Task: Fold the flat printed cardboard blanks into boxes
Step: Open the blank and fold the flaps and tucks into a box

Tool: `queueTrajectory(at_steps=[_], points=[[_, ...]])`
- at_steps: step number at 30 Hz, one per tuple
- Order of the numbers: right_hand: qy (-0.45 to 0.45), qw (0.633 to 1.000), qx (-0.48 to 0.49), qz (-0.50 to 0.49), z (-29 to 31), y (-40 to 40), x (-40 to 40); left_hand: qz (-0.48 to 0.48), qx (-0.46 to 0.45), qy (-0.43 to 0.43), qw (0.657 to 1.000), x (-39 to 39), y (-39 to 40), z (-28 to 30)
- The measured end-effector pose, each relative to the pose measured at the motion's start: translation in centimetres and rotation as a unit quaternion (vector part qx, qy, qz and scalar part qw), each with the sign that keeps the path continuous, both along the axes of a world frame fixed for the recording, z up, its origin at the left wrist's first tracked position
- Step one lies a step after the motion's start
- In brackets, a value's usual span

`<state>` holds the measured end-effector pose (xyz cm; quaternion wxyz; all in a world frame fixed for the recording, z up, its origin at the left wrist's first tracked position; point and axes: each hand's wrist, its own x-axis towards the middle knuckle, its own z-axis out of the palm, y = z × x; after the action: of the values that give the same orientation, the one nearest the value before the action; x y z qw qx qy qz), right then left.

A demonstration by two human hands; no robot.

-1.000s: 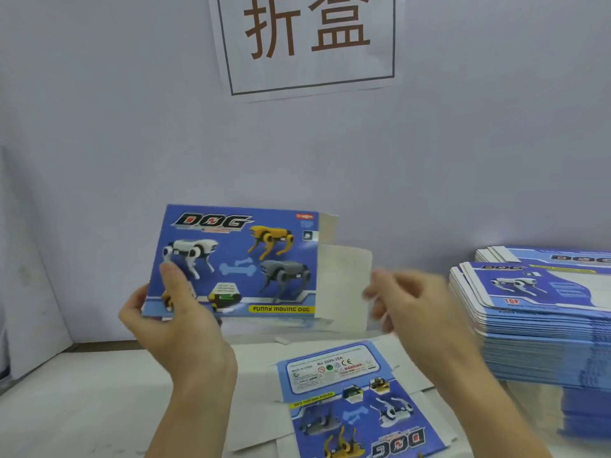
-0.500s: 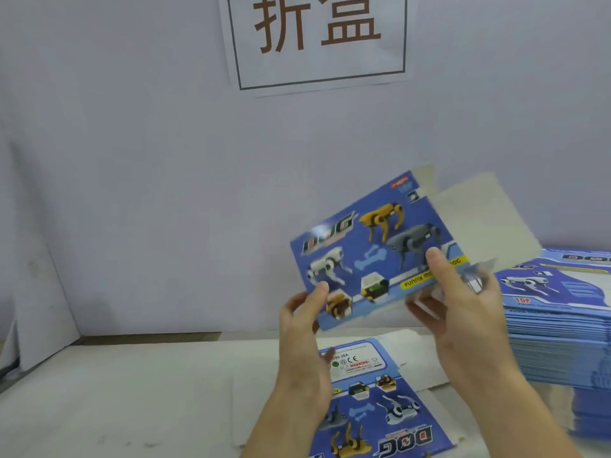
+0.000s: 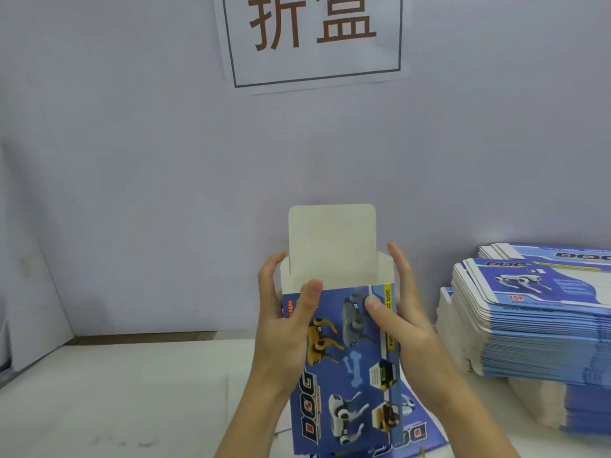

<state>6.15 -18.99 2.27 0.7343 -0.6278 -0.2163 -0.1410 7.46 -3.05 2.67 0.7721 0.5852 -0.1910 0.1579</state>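
— What are the hands doing, from where you stand?

— Both are on the box (image 3: 344, 355), held upright in front of the person. The left hand (image 3: 284, 322) clasps its left edge: thumb laid flat across the printed front, the other fingers reaching up along the side, barely bent. The right hand (image 3: 401, 312) mirrors it on the right edge, thumb pressing on the grey dog picture, fingers nearly straight up the side wall.

— So the box sits between the palms?

— Yes, pinched thumb against fingers on both sides. Its top end is open, and the white flap (image 3: 332, 246) stands straight up above the fingertips.

— Anything under it?

— Another printed blank (image 3: 418, 431) lies flat on the white table (image 3: 132, 391), mostly hidden behind the box and the right wrist.

— And further off?

— To the right, a tall stack of flat blanks (image 3: 532, 328), with a second pile behind it. On the back wall (image 3: 132, 193) hangs a paper sign (image 3: 312, 38) with two brown characters.
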Motion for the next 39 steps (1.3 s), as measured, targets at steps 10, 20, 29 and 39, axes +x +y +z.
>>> queueTrajectory(at_steps=[10,20,29,39], points=[[0.005,0.998,-0.012,-0.069,-0.8,0.4,0.2,0.12,0.076,-0.032,0.989,0.3,-1.1,-1.3],[0.067,0.99,-0.001,-0.121,-1.4,1.1,1.5,0.063,0.038,0.009,0.997,0.8,0.2,-1.3],[0.06,0.992,0.079,-0.075,-1.7,0.6,1.3,0.07,-0.018,-0.037,0.997,0.3,-0.6,-1.3],[0.078,0.995,0.034,0.055,-2.1,-0.1,1.1,0.051,0.026,-0.059,0.997,-0.2,0.5,-2.5]])
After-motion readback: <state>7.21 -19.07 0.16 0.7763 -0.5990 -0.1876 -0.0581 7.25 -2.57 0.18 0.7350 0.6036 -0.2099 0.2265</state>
